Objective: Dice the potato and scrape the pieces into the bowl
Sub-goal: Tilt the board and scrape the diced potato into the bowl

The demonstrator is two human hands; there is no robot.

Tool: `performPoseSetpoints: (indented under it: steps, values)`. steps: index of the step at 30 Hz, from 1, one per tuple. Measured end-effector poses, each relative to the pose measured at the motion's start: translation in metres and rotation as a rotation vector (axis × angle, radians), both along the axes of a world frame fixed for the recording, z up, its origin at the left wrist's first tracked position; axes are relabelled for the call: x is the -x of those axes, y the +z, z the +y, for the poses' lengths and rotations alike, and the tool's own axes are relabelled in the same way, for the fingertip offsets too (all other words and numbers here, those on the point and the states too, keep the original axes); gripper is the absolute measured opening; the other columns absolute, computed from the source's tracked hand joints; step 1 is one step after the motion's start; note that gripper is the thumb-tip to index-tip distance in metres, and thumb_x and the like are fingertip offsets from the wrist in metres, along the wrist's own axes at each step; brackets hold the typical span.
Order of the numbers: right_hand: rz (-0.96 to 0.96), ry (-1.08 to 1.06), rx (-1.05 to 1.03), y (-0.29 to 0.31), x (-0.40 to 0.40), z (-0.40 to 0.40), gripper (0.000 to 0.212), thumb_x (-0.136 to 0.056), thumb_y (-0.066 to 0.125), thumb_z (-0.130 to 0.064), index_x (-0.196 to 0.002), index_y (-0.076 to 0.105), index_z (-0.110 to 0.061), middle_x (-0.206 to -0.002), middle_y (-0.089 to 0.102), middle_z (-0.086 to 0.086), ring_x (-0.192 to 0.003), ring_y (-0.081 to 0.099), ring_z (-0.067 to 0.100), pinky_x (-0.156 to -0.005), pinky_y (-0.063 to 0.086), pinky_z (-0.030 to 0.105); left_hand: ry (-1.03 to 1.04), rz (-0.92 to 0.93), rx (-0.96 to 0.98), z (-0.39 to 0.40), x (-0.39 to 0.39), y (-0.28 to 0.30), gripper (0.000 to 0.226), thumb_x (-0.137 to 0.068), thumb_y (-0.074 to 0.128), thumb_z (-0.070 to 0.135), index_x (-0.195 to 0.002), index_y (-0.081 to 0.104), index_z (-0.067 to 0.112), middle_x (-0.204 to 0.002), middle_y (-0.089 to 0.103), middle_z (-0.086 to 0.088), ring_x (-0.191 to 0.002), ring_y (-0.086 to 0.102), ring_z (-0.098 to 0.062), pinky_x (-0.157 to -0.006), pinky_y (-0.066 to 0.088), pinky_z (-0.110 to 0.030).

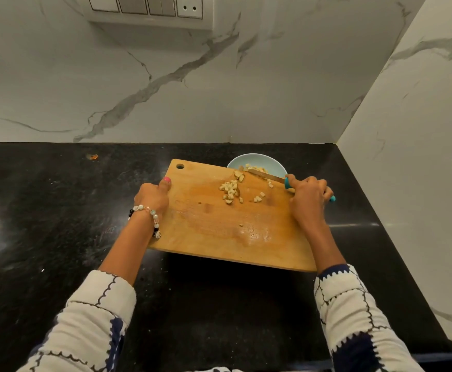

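Note:
A wooden cutting board (214, 226) is tilted over the black counter, its far right corner over a pale blue bowl (257, 160). My left hand (152, 196) grips the board's left edge, thumb on top. My right hand (309, 196) grips a knife (266, 176) by its teal handle, the blade lying across the board's far edge at the bowl. Diced potato pieces (230, 189) lie scattered on the board's far half. Some pieces are in the bowl, which the board partly hides.
Marble walls close off the back and the right side of the black counter (58, 224). A switch panel (149, 6) is on the back wall. A small orange scrap (93, 156) lies at the far left of the counter.

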State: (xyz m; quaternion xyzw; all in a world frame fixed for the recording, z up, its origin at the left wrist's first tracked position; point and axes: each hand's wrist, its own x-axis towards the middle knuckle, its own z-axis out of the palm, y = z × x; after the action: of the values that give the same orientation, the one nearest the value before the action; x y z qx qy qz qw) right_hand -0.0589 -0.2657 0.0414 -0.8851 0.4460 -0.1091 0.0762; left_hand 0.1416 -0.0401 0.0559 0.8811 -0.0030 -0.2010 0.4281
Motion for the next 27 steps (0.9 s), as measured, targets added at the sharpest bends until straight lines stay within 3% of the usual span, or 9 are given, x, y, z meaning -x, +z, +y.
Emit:
performPoseSetpoints:
  steps: [6, 11, 16, 21, 27]
  values:
    - [-0.020, 0.002, -0.010, 0.006, -0.006, -0.011, 0.038, -0.096, 0.050, -0.022, -0.134, 0.050, -0.026, -0.115, 0.050, 0.014, -0.114, 0.037, 0.031, -0.101, 0.028, 0.043, -0.018, -0.002, -0.016, 0.002, -0.004, -0.003, 0.048, -0.093, 0.044, 0.050, -0.071, 0.053, 0.008, -0.077, 0.054, -0.009, -0.085, 0.055, -0.032, -0.088, 0.046, -0.046]
    - [-0.132, 0.115, -0.002, 0.028, 0.014, 0.019, 0.050, -0.092, 0.050, -0.002, -0.131, 0.053, -0.033, -0.110, 0.053, 0.008, -0.109, 0.040, 0.026, -0.098, 0.025, 0.042, -0.018, 0.006, -0.024, -0.001, -0.006, -0.005, 0.049, -0.093, 0.043, 0.051, -0.076, 0.056, 0.006, -0.082, 0.056, -0.011, -0.083, 0.055, -0.031, -0.084, 0.045, -0.043]
    - [-0.011, 0.254, -0.070, 0.035, 0.034, 0.056, 0.048, -0.094, 0.049, -0.010, -0.132, 0.050, -0.040, -0.107, 0.049, -0.002, -0.106, 0.034, 0.017, -0.098, 0.018, 0.037, -0.028, 0.011, -0.012, -0.007, -0.004, -0.004, 0.047, -0.092, 0.044, 0.051, -0.074, 0.054, 0.009, -0.089, 0.058, -0.013, -0.087, 0.056, -0.033, -0.089, 0.047, -0.046]
    - [0.053, 0.109, -0.100, 0.022, 0.022, 0.052, 0.047, -0.096, 0.044, -0.011, -0.136, 0.046, -0.037, -0.111, 0.051, 0.003, -0.112, 0.038, 0.024, -0.103, 0.021, 0.042, -0.035, 0.010, -0.003, -0.011, 0.001, -0.003, 0.045, -0.092, 0.045, 0.050, -0.070, 0.051, 0.011, -0.086, 0.057, -0.011, -0.090, 0.057, -0.033, -0.089, 0.047, -0.046]
    - [0.062, -0.010, -0.032, 0.018, -0.005, 0.029, 0.031, -0.097, 0.048, -0.018, -0.126, 0.055, -0.028, -0.113, 0.051, 0.012, -0.112, 0.039, 0.030, -0.100, 0.027, 0.044, -0.044, 0.006, -0.014, -0.014, 0.001, -0.003, 0.048, -0.093, 0.044, 0.051, -0.072, 0.054, 0.009, -0.085, 0.057, -0.011, -0.088, 0.057, -0.033, -0.085, 0.047, -0.044]
